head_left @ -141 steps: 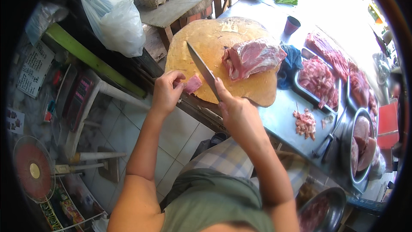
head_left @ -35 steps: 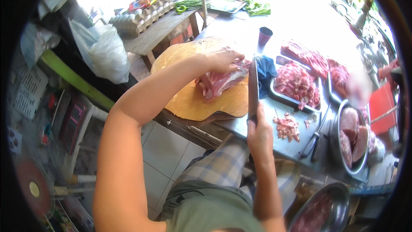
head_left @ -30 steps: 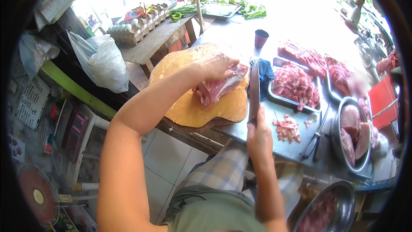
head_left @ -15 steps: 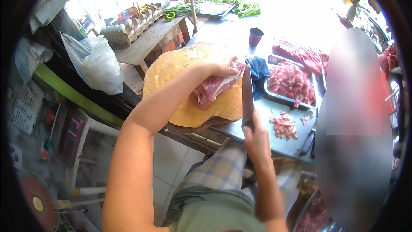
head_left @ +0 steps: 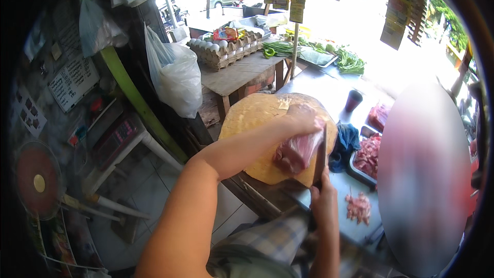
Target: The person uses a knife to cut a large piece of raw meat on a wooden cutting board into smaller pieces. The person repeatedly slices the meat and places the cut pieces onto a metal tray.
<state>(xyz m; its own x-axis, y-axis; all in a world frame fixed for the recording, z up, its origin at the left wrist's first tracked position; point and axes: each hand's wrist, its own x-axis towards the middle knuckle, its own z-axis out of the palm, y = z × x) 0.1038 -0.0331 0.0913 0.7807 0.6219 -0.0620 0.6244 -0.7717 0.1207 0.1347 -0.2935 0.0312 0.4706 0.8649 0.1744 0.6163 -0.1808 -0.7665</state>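
A slab of raw meat (head_left: 297, 153), pink with pale fat, lies on a thick round wooden chopping block (head_left: 247, 123). My left hand (head_left: 302, 117) grips its far end, fingers bent over it and partly blurred. The handle of a broad knife (head_left: 320, 157) is wrapped in my right hand (head_left: 324, 195), at the near right of the block. Its dark blade points away from me, upright along the right side of the meat. Whether the edge has entered the meat, I cannot tell.
Right of the block are a blue cloth (head_left: 346, 146), a dark cup (head_left: 353, 101), a tray of cut meat (head_left: 368, 157) and meat scraps (head_left: 358, 208). Egg trays (head_left: 226, 54) stand on a wooden table at the back left. A white bag (head_left: 177, 80) hangs nearer. A blurred patch covers the far right.
The view has swung, so the scene sits farther right and lower. My left hand still holds the meat, whose near end looks turned. The knife remains beside its right side.
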